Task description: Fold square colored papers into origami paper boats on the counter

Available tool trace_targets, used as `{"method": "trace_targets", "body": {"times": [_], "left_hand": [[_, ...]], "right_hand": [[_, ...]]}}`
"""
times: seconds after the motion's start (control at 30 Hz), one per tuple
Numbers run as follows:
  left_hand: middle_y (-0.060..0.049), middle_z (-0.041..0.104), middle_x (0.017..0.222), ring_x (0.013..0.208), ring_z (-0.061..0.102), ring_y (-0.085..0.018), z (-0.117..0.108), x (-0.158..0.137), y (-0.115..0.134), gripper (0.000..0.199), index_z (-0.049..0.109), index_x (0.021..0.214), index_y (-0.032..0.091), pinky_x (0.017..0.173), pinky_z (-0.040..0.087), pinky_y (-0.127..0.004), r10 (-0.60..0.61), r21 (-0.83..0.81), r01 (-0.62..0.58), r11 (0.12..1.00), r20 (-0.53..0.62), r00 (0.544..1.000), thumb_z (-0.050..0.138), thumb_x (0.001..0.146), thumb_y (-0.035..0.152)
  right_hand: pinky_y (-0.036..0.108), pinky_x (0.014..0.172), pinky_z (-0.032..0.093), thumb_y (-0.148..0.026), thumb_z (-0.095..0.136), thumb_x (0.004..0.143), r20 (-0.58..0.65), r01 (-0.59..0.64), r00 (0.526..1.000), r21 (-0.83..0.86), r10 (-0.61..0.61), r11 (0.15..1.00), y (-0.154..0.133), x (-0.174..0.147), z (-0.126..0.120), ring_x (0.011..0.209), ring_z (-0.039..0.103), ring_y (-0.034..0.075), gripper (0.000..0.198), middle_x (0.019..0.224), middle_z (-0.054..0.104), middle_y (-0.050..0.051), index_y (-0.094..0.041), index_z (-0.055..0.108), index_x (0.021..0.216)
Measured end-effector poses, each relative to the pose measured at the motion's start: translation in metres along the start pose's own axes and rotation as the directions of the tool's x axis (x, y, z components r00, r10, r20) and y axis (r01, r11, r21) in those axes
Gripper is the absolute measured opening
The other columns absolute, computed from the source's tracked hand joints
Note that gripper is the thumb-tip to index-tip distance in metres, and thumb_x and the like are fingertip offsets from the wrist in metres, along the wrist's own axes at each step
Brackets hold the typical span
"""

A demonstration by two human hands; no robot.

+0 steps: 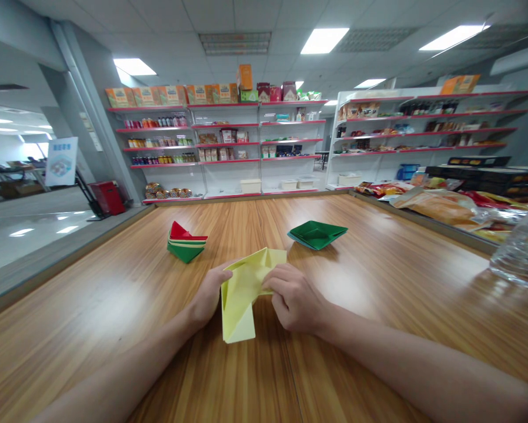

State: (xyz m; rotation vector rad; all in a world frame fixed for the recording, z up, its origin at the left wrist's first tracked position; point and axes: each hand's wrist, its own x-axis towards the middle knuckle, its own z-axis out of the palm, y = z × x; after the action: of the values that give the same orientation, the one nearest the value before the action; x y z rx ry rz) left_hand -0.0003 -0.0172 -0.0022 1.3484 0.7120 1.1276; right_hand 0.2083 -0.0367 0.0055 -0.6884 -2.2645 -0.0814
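A partly folded sheet of yellow paper (pixel 241 294) is held up between my hands above the wooden table (pixel 167 364). My left hand (pixel 209 294) grips its left edge, thumb on the near face and the other fingers hidden behind. On the right side, my right hand (pixel 294 296) pinches the paper with curled fingers. One flap hangs down toward me. Beyond my left hand lies a small stack of folded paper boats (pixel 187 249), red on top with pale and green layers below. A dark green folded paper boat (pixel 317 235) rests past my right hand, with a bluish layer underneath.
At the right edge stands a clear plastic bottle (pixel 522 249). Packaged snacks (pixel 440 205) and black boxes (pixel 484 173) are heaped beyond the table's right side. Stocked shelves (pixel 224 144) line the back wall. A sign stand (pixel 62 161) is on the left floor.
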Motion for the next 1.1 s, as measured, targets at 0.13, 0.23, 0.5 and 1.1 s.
{"method": "trace_targets", "body": {"times": [0.13, 0.23, 0.5, 1.1], "left_hand": [[-0.01, 0.061, 0.124, 0.115, 0.053, -0.032, -0.001, -0.001, 0.004, 0.046, 0.059, 0.121, 0.012, 0.089, 0.044, -0.038, 0.04, 0.148, -0.041, 0.988, 0.011, 0.999, 0.051, 0.08, 0.031], [-0.012, 0.06, 0.125, 0.115, 0.054, -0.032, -0.001, -0.002, 0.004, 0.051, 0.056, 0.125, 0.012, 0.092, 0.043, -0.04, 0.038, 0.265, -0.042, 0.963, 0.02, 0.999, 0.056, 0.079, 0.033], [-0.012, 0.053, 0.132, 0.115, 0.053, -0.028, 0.011, -0.005, 0.008, 0.074, 0.035, 0.14, 0.016, 0.097, 0.041, -0.041, 0.06, 0.422, -0.098, 0.901, 0.102, 0.993, 0.067, 0.075, 0.031], [-0.011, 0.062, 0.119, 0.103, 0.059, -0.027, 0.015, -0.002, 0.005, 0.053, 0.049, 0.133, 0.015, 0.089, 0.044, -0.038, 0.034, 0.435, -0.023, 0.9, -0.017, 0.999, 0.057, 0.082, 0.03]], "right_hand": [[0.037, 0.081, 0.049, -0.004, 0.046, 0.075, -0.102, -0.187, 0.977, 0.017, 0.188, 0.982, 0.002, 0.001, 0.005, 0.088, 0.06, 0.022, 0.028, 0.093, 0.066, 0.011, -0.014, 0.065, 0.093], [0.035, 0.08, 0.051, -0.006, 0.048, 0.077, -0.101, -0.281, 0.951, 0.11, 0.292, 0.953, 0.002, 0.001, 0.008, 0.09, 0.061, 0.021, 0.031, 0.099, 0.066, 0.01, -0.016, 0.066, 0.101], [0.033, 0.079, 0.052, -0.013, 0.052, 0.081, -0.044, -0.441, 0.86, 0.437, 0.509, 0.784, 0.001, 0.004, 0.01, 0.097, 0.061, 0.02, 0.035, 0.118, 0.061, 0.012, -0.014, 0.064, 0.114], [0.022, 0.039, 0.042, -0.033, 0.053, 0.082, 0.094, -0.743, 0.57, 0.483, 0.817, 0.463, 0.006, 0.005, 0.009, 0.05, 0.066, 0.017, 0.026, 0.072, 0.071, 0.006, -0.015, 0.07, 0.075]]}}
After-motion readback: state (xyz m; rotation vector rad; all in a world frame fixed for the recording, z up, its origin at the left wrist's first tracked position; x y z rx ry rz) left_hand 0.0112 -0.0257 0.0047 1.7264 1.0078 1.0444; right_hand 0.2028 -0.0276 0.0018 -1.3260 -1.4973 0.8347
